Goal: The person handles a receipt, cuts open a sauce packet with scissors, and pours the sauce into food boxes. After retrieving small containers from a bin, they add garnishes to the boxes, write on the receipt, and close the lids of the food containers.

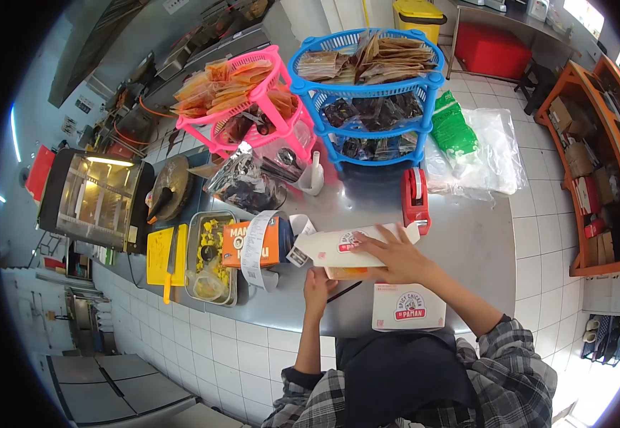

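Observation:
A white takeaway box [324, 246] with a red and black logo stands on the steel table in front of me. Its lid is partly raised, and something orange [349, 272] shows in the gap beneath. My right hand [395, 258] lies across the lid with fingers spread. At the front left corner, my left hand [317, 289] is closed on the box's edge, its fingertips partly hidden. A black pen-like stick [345, 292] lies beside that hand. Nearer my apron, a second white box [409, 308], printed "Spicy Chicken Di Paman", sits closed.
Left stand an orange box [253, 241] with a paper strip [255, 250], a glass tray of yellow pieces [233, 289] and a knife [172, 260] on a yellow board [156, 267]. Behind are a red tape dispenser [414, 200], a blue rack [367, 85] and a pink rack [270, 89].

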The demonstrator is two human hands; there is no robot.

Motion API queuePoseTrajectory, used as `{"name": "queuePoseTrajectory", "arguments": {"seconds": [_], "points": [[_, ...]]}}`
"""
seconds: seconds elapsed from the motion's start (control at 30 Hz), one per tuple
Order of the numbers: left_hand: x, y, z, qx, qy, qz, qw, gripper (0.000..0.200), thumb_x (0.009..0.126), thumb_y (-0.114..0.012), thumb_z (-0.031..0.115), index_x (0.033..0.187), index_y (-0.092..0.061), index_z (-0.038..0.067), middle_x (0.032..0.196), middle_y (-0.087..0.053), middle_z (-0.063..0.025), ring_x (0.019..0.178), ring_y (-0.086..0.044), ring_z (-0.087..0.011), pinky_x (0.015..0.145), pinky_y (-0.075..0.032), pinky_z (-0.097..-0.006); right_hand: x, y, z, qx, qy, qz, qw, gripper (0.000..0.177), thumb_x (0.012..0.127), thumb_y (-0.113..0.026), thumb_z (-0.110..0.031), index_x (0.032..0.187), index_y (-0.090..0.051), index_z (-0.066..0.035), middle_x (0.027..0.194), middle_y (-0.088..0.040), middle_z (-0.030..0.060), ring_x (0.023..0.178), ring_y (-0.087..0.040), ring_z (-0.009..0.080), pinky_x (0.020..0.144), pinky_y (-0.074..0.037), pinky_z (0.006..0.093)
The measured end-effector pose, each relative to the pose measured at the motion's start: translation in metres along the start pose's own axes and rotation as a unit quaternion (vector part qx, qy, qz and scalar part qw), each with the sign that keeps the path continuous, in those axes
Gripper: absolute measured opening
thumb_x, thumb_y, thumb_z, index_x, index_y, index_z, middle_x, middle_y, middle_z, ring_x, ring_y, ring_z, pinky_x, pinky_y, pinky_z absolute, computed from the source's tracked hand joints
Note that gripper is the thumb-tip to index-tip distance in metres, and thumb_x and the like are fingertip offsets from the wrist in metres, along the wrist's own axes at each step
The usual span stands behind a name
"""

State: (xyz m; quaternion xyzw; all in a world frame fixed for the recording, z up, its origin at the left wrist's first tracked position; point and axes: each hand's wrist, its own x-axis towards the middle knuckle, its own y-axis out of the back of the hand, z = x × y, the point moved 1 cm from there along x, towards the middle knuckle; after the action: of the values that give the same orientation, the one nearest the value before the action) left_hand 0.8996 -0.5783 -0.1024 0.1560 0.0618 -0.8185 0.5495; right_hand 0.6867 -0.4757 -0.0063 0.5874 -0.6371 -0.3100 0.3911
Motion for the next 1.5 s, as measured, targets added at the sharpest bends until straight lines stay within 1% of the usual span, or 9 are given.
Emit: {"name": "queuePoseTrajectory", "arguments": {"seconds": [0.1, 0.23, 0.4, 0.6, 0.83, 0.97, 1.13, 1.37, 1.5], "points": [[-0.034, 0.004, 0.023, -0.048, -0.074, 0.144, 0.986, 0.037, 0.099, -0.044, 0.039, 0.115, -0.047, 0.005, 0.105, -0.057, -0.0089, 0.102, -0.056, -0.0190, 0.078, -0.052, -0.0329, -0.026, -0.011, 0.010, -0.010, -0.007, -0.088, 0.996, 0.046, 0.088, -0.055, -0.040, 0.129, -0.052, -0.020, 0.142, -0.044, 0.0018, 0.140, -0.022, 0.0354, 0.112, -0.008, 0.0614], [-0.033, -0.010, 0.056, 0.356, -0.355, 0.115, 0.857, 0.040, 0.095, -0.054, 0.026, 0.122, -0.046, -0.002, 0.121, -0.054, -0.0185, 0.106, -0.057, -0.0297, 0.081, -0.050, -0.0369, -0.032, -0.029, 0.014, 0.065, -0.048, -0.048, 0.996, 0.045, 0.092, -0.051, -0.038, 0.132, -0.047, -0.018, 0.145, -0.038, 0.0039, 0.142, -0.018, 0.0350, 0.111, -0.006, 0.0627], [-0.004, -0.041, 0.073, 0.343, -0.168, -0.007, 0.924, 0.075, 0.076, -0.078, 0.032, 0.130, -0.044, -0.007, 0.128, -0.052, -0.0256, 0.113, -0.056, -0.0321, 0.089, -0.050, -0.0363, -0.035, -0.064, -0.016, 0.004, -0.265, 0.184, 0.947, 0.047, 0.093, -0.050, -0.017, 0.136, -0.036, -0.005, 0.144, -0.027, 0.0240, 0.138, -0.015, 0.0477, 0.110, -0.014, 0.0605], [0.034, -0.024, 0.047, 0.218, -0.051, -0.133, 0.965, 0.096, 0.069, -0.082, 0.038, 0.138, -0.033, -0.007, 0.136, -0.046, -0.0231, 0.124, -0.048, -0.0307, 0.100, -0.041, -0.0350, -0.043, -0.064, 0.017, 0.198, -0.230, 0.265, 0.915, 0.064, 0.086, -0.058, -0.006, 0.138, -0.023, 0.004, 0.139, -0.025, 0.0321, 0.132, -0.017, 0.0569, 0.110, -0.017, 0.0585], [0.046, -0.029, 0.056, 0.507, -0.159, 0.001, 0.847, 0.096, 0.078, -0.072, 0.043, 0.143, -0.022, -0.007, 0.149, -0.022, -0.0269, 0.138, -0.027, -0.0374, 0.110, -0.029, -0.0380, -0.038, -0.052, 0.001, 0.154, -0.276, 0.245, 0.917, 0.068, 0.086, -0.058, -0.008, 0.140, -0.018, 0.003, 0.139, -0.027, 0.0311, 0.132, -0.015, 0.0587, 0.112, -0.012, 0.0583], [0.054, -0.032, 0.033, 0.455, -0.296, -0.055, 0.838, 0.087, 0.084, -0.066, 0.041, 0.142, -0.023, -0.007, 0.147, -0.023, -0.0305, 0.139, -0.021, -0.0408, 0.111, -0.025, -0.0410, -0.034, -0.062, 0.005, 0.196, -0.332, 0.206, 0.899, 0.069, 0.085, -0.057, -0.004, 0.140, -0.016, 0.001, 0.140, -0.026, 0.0317, 0.131, -0.015, 0.0595, 0.112, -0.013, 0.0573], [0.054, -0.033, 0.050, 0.261, -0.124, -0.210, 0.934, 0.065, 0.084, -0.067, 0.037, 0.129, -0.044, -0.004, 0.117, -0.060, -0.0234, 0.111, -0.059, -0.0329, 0.094, -0.044, -0.0358, -0.031, -0.076, 0.014, 0.329, -0.313, 0.255, 0.854, 0.070, 0.080, -0.057, 0.005, 0.138, -0.018, -0.001, 0.138, -0.033, 0.0282, 0.130, -0.029, 0.0500, 0.107, -0.027, 0.0526], [0.044, -0.035, 0.056, 0.296, -0.222, -0.061, 0.927, 0.062, 0.074, -0.076, 0.040, 0.114, -0.055, -0.003, 0.101, -0.067, -0.0192, 0.090, -0.067, -0.0288, 0.081, -0.050, -0.0355, -0.038, -0.054, 0.014, 0.196, -0.261, 0.316, 0.891, 0.070, 0.076, -0.059, 0.006, 0.134, -0.021, -0.003, 0.125, -0.047, 0.0303, 0.113, -0.047, 0.0506, 0.094, -0.039, 0.0528], [0.032, -0.031, 0.094, 0.358, -0.127, -0.077, 0.922, 0.056, 0.072, -0.075, 0.049, 0.094, -0.068, -0.002, 0.080, -0.070, -0.0124, 0.071, -0.068, -0.0214, 0.070, -0.052, -0.0326, -0.037, -0.022, 0.012, 0.265, -0.346, 0.225, 0.871, 0.064, 0.079, -0.058, 0.001, 0.132, -0.021, -0.003, 0.107, -0.053, 0.0375, 0.097, -0.054, 0.0543, 0.084, -0.044, 0.0561]]}}
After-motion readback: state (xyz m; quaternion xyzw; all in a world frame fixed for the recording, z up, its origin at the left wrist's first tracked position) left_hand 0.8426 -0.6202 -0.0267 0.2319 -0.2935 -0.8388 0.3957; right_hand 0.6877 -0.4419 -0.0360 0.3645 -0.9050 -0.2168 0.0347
